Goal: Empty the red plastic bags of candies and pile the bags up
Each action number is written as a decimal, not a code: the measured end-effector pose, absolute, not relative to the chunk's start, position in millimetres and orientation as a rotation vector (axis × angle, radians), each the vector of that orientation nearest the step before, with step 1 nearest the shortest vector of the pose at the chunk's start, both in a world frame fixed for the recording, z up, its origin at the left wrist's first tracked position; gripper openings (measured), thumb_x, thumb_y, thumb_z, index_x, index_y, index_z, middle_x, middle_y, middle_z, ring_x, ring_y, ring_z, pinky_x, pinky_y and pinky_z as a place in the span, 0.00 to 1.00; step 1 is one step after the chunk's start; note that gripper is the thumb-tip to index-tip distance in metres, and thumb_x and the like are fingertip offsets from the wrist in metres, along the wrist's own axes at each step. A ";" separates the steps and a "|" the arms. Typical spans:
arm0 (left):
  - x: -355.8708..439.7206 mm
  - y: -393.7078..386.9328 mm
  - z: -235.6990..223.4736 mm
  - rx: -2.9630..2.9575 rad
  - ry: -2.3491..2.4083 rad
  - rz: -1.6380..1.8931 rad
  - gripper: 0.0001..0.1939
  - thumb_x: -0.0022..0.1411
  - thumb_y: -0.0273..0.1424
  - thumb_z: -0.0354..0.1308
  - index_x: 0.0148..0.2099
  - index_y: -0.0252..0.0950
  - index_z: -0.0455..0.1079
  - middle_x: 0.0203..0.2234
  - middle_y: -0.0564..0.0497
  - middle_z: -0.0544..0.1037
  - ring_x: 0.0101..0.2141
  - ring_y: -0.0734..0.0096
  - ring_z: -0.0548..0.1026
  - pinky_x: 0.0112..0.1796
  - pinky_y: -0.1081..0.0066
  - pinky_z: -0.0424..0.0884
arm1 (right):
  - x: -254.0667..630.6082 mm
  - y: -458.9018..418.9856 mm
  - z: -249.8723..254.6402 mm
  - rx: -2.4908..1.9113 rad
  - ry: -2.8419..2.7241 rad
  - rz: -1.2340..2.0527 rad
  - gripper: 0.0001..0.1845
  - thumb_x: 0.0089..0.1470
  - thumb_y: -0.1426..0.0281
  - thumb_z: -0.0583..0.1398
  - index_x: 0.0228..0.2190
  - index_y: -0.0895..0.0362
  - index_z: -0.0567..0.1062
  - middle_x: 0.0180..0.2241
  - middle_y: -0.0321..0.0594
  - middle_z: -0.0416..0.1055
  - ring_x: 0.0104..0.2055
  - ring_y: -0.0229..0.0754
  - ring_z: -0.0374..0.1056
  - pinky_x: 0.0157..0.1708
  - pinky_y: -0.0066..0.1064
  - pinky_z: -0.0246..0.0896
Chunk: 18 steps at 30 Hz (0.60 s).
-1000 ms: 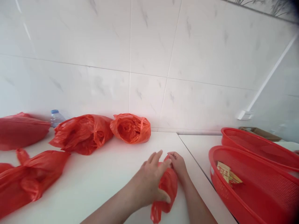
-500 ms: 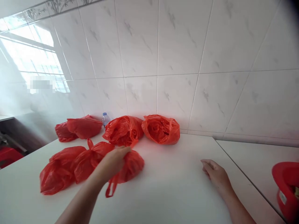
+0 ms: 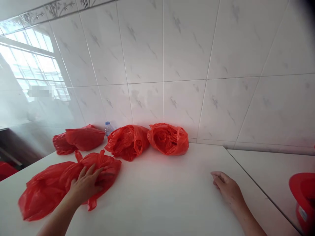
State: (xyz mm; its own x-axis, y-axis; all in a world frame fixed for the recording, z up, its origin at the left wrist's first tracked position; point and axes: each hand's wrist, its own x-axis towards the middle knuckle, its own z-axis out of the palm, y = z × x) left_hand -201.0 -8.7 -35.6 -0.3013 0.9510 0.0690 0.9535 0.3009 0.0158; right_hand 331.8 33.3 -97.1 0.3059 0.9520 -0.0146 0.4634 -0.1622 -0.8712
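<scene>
My left hand [image 3: 86, 183] lies flat, fingers spread, on top of a red plastic bag [image 3: 103, 170] that rests on the white table [image 3: 167, 196] among other red bags at the front left. My right hand [image 3: 226, 186] rests on the table at the right, fingers loosely curled, with nothing in it and well apart from the bags.
Two bulging red bags [image 3: 128, 141] [image 3: 168, 139] sit against the tiled wall, another red bag [image 3: 82, 138] further left, with a small water bottle [image 3: 108, 127] behind. A long red bag [image 3: 41, 191] lies at the front left. A red basket [image 3: 304, 200] shows at the right edge.
My left hand carried the red bag leftwards and set it down against the front-left bags, then flattened on it. My right hand let go earlier and stays resting on the table.
</scene>
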 end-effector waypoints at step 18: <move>65.3 165.5 36.5 -2.839 -1.575 -1.214 0.18 0.63 0.35 0.55 0.55 0.37 0.64 0.54 0.44 0.67 0.49 0.59 0.69 0.48 0.53 0.68 | 202.2 100.2 -98.0 -1.557 -1.291 0.344 0.42 0.48 0.69 0.55 0.62 0.58 0.45 0.59 0.52 0.51 0.60 0.53 0.53 0.51 0.40 0.58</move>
